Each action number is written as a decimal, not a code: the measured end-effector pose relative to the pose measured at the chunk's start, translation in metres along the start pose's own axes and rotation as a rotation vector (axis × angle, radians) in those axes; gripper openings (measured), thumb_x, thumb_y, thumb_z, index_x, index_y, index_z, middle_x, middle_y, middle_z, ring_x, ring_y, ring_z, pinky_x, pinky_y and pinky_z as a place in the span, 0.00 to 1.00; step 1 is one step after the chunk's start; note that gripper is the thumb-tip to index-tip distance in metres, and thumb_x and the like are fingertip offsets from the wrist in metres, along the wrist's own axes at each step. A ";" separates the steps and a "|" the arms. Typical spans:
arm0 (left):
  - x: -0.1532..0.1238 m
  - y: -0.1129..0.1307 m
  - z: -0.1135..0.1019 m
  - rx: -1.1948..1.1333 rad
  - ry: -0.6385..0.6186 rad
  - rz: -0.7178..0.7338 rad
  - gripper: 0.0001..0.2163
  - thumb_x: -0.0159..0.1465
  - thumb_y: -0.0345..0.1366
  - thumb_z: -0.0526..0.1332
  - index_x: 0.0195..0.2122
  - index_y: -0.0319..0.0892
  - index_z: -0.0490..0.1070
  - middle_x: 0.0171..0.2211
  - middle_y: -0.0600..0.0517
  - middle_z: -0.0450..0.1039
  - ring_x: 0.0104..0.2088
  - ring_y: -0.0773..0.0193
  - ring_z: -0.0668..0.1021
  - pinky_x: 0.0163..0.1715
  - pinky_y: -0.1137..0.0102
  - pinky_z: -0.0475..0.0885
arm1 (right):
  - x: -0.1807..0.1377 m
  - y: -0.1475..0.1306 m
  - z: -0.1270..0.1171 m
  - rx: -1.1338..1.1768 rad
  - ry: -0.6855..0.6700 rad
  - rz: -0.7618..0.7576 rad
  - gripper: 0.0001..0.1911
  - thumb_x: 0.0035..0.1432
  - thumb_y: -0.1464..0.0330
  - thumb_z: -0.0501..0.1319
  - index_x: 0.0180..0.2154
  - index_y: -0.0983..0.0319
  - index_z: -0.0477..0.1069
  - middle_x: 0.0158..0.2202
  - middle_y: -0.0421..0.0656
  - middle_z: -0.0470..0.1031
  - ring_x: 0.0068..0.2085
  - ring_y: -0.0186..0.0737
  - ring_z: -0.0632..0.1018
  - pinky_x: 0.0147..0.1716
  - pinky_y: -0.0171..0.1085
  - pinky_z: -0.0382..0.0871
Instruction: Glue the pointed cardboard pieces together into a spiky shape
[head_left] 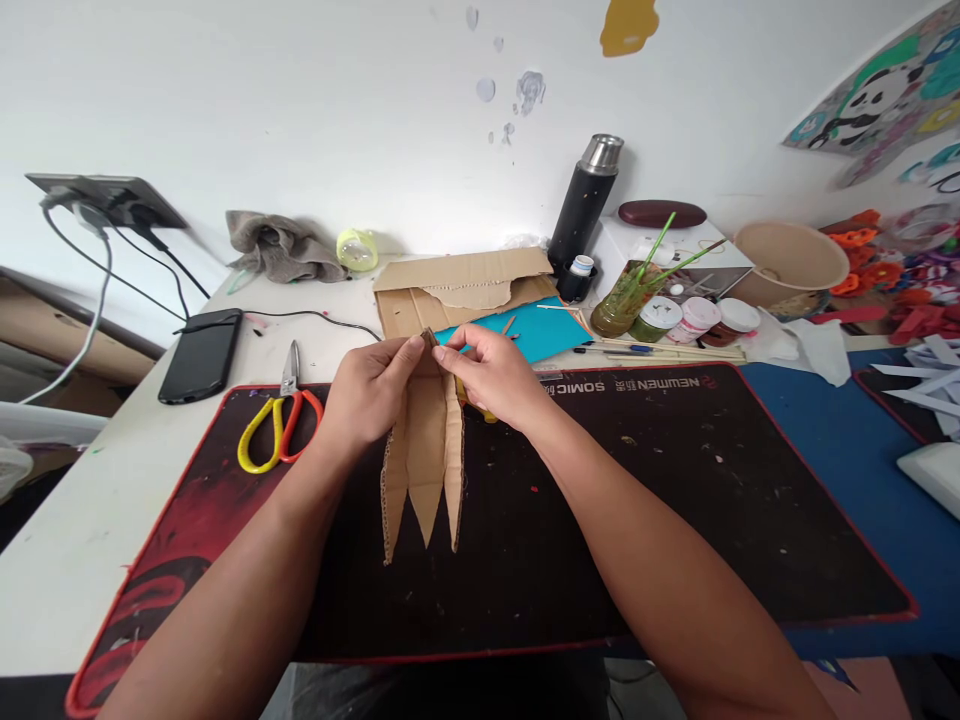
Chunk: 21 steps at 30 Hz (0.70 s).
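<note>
Both of my hands grip the far end of a folded cardboard piece [426,440], whose near end is cut into three pointed strips. My left hand [375,385] pinches its top edge from the left, thumb on the cardboard. From the right, my right hand [491,375] pinches the same end, its thumb and fingertips close to the left thumb. Something yellow shows partly behind the cardboard beneath my right hand. Left of my left hand, scissors [281,410] with one yellow and one red handle lie on the dark desk mat [600,530].
A phone [201,357] lies at the left with a cable. Behind my hands are cardboard scraps [465,270] and a blue sheet [551,335]. A black thermos [585,200], a jar with brushes [621,310] and paint pots [697,322] stand at the back right.
</note>
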<state>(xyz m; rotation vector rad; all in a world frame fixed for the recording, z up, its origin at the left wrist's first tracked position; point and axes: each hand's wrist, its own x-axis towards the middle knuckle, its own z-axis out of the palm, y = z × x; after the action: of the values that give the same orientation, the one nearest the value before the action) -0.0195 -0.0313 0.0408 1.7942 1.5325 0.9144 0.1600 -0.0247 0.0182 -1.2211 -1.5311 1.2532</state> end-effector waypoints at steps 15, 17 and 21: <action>0.000 0.001 0.002 -0.024 0.014 0.007 0.20 0.69 0.50 0.56 0.27 0.41 0.71 0.23 0.55 0.62 0.28 0.64 0.63 0.28 0.70 0.60 | 0.003 0.007 0.003 0.171 -0.018 0.048 0.17 0.66 0.54 0.69 0.36 0.57 0.67 0.17 0.28 0.59 0.15 0.28 0.58 0.15 0.31 0.50; 0.000 0.000 0.002 -0.041 0.014 0.004 0.20 0.69 0.50 0.56 0.26 0.41 0.69 0.22 0.55 0.59 0.27 0.64 0.62 0.27 0.70 0.58 | 0.003 0.007 0.003 0.159 -0.005 0.035 0.16 0.66 0.55 0.69 0.35 0.57 0.68 0.17 0.28 0.59 0.15 0.28 0.58 0.15 0.31 0.49; 0.001 -0.001 0.002 -0.086 0.018 0.009 0.20 0.69 0.49 0.57 0.24 0.43 0.64 0.22 0.57 0.54 0.26 0.66 0.59 0.25 0.70 0.56 | 0.004 0.005 0.002 0.130 0.014 0.023 0.16 0.66 0.56 0.69 0.35 0.57 0.67 0.18 0.29 0.59 0.16 0.27 0.57 0.17 0.31 0.48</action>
<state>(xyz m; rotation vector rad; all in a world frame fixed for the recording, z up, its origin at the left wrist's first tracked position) -0.0182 -0.0302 0.0386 1.7379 1.4744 0.9886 0.1582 -0.0215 0.0126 -1.1641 -1.4061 1.3350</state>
